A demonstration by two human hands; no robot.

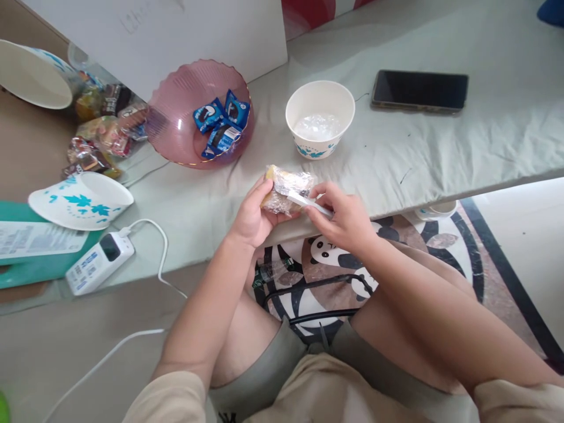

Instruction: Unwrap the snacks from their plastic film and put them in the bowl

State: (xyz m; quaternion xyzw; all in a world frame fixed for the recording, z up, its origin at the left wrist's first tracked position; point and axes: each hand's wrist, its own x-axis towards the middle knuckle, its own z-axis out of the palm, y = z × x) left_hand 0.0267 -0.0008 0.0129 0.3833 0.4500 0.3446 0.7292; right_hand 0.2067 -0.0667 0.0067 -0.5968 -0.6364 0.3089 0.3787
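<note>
A small snack in clear, crinkled wrapping (278,198) is held over the table's front edge. My left hand (253,214) grips it from the left, thumb on top. My right hand (343,217) is closed around a thin white tool (304,201), whose tip lies against the wrapping. Just beyond my hands, a white paper bowl with blue leaves (316,148) holds crumpled clear plastic. To its left stands a pink glass bowl (176,126) with several blue packets (224,139) inside.
A black phone (420,90) lies at the back right of the cloth-covered table (440,153). On the left are a tipped paper bowl (83,201), wrapped snacks (117,129), a white power bank (100,262) with a cable and a green item (39,241). A white board (185,35) stands behind.
</note>
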